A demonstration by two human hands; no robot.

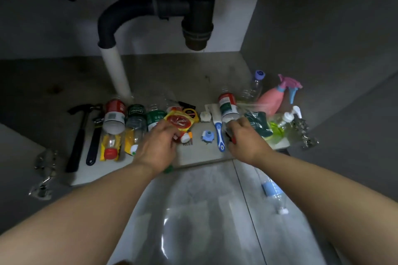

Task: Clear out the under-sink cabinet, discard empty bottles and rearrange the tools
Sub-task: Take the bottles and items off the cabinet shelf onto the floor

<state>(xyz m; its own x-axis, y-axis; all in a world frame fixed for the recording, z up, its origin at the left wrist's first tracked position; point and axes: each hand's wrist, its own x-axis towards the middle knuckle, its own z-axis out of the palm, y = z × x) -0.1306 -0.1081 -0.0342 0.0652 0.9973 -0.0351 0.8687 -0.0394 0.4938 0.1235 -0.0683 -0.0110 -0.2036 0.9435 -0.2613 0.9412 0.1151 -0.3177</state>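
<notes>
Right hand: curled round the base of the red-and-green bottle, at the middle right of the cabinet floor.
Bottle axis: neck points far and slightly up, base toward the wrist.
Left hand: fingers closed on the yellow-red pouch.
Pull-out path, by my guess: straight to the near edge; the blue-handled brush lies just left of the right hand.
Far left: hammer and wrench, well apart from both hands.
</notes>
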